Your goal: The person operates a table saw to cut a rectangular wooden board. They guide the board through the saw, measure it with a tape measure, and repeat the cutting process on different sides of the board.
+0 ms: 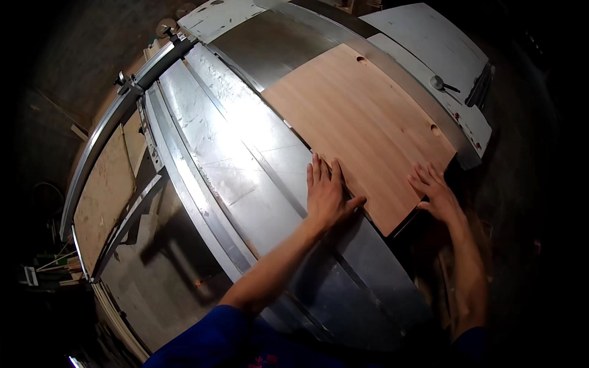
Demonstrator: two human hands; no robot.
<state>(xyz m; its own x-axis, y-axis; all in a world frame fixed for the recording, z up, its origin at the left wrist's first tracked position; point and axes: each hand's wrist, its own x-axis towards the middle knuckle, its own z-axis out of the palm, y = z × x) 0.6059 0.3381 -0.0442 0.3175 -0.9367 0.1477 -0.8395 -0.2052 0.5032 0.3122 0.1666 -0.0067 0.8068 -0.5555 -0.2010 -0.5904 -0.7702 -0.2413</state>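
Note:
A flat reddish-brown wooden panel lies on the metal bed of a table saw, its right long edge along a metal fence. Two round holes show near that edge. My left hand rests with fingers stretched out on the silvery sliding table, its thumb reaching the panel's left edge. At the panel's near right corner, my right hand lies with fingers spread on the wood and its thumb by the near edge. Neither hand is wrapped round anything.
A curved-looking metal crosscut rail with black clamps spans the left side. Beneath it is a worn board. A lever with a round knob sits on the pale surface right of the fence. Wood strips lie on the dark floor at left.

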